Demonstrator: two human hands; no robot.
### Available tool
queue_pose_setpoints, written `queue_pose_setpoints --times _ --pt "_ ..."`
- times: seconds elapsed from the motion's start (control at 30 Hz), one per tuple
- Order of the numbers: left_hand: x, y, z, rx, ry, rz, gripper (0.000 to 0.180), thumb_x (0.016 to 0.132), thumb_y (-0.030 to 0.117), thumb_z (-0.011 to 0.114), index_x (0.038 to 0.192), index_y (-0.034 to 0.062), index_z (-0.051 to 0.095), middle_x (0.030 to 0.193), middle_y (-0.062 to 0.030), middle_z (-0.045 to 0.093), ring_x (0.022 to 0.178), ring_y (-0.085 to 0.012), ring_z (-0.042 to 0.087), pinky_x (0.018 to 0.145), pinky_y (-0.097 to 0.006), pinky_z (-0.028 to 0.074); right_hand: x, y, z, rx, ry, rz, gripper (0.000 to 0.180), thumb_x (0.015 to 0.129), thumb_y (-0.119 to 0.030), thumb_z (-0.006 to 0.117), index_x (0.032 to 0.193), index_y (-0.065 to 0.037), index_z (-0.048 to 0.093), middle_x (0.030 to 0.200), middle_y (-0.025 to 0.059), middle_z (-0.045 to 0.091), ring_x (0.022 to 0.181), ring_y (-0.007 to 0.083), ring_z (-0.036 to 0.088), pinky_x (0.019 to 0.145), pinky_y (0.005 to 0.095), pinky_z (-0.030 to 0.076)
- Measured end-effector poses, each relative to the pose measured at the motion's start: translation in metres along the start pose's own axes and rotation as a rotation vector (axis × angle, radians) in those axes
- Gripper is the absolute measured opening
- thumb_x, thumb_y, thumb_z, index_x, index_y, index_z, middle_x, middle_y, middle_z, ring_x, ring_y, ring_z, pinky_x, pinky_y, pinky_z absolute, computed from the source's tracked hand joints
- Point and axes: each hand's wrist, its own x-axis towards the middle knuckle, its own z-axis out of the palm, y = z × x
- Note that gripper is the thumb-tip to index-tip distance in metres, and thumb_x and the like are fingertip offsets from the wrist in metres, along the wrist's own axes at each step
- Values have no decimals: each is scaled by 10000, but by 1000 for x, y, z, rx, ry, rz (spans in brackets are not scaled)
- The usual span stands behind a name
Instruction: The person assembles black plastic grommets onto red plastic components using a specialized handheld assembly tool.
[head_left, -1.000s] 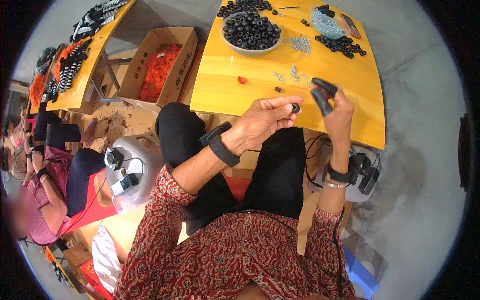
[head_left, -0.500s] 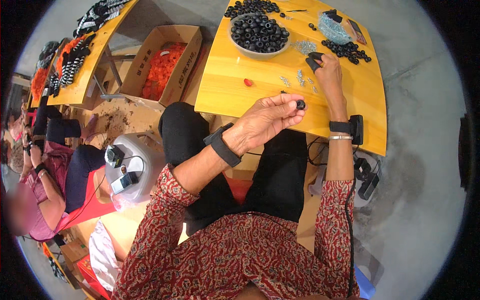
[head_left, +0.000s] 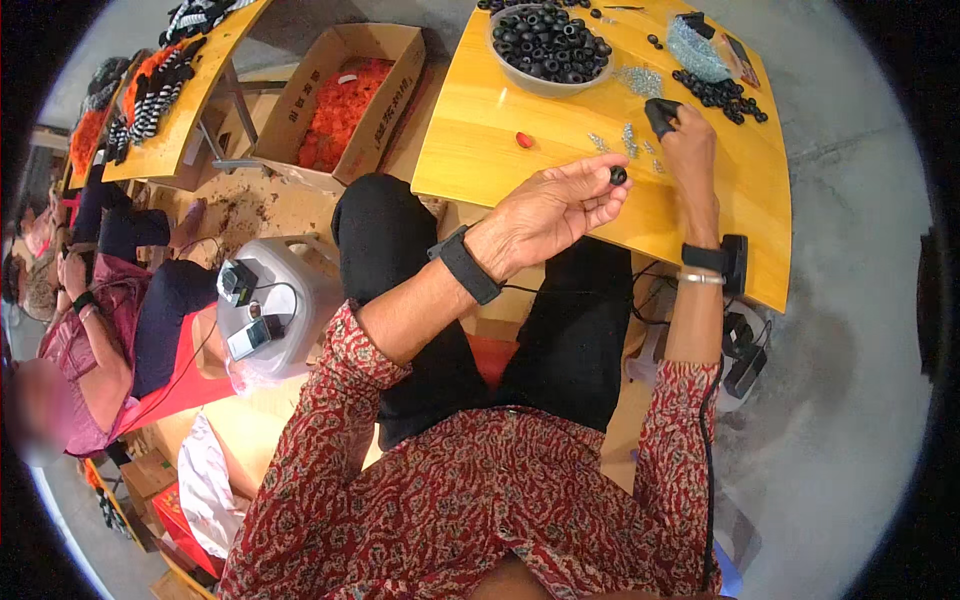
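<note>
Above the near edge of the yellow table, my left hand pinches a small black ring-like bead between thumb and fingers. Farther right, my right hand is over the tabletop with its fingers bent together. Black covers sit on its fingertips, and anything between them is hidden. Beside it lie small silvery pieces and a larger silvery heap. A pale bowl full of similar black beads stands behind, with more loose black beads to the right.
A bag of silvery-blue pieces lies at the table's back right, and a small red piece at its left. An open cardboard box holds orange material. At left, a person sits near a grey plastic stool.
My right hand has shifted slightly nearer the silvery pieces, its covered fingertips drawn closer together. My left hand still holds the bead. The whole view has moved a little.
</note>
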Motion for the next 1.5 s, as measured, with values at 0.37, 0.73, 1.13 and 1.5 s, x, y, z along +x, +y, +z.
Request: queue_pose_setpoints --times 0.37,0.73,1.13,1.5 --pt "-4 -6 8 174 3 34 328 911 21 513 1233 -37 500 1063 -130 597 950 -173 593 846 -258 510 -103 -58 -67 652 66 121 202 771 68 648 969 33 663 853 12 652 782 83 577 731 217 461" --pt "-5 -22 3 332 14 62 277 898 27 539 1170 -22 565 1009 -99 629 901 -160 624 817 -254 537 -123 -73 -73 571 -6 88 195 750 49 664 938 -5 667 862 43 679 804 94 611 746 224 461" --pt "-5 -31 1 348 11 58 252 889 33 558 1135 -13 587 1010 -101 637 889 -158 629 803 -255 539 -128 -77 -80 426 -7 49 197 730 23 677 921 -26 667 839 80 657 774 157 631 708 251 463" --pt "-7 -32 -1 235 -6 -79 246 891 73 571 1121 -13 591 984 -88 640 863 -152 623 795 -261 529 -130 -74 -88 441 -81 45 198 716 -26 717 908 -20 667 778 39 627 689 112 561 641 233 443"
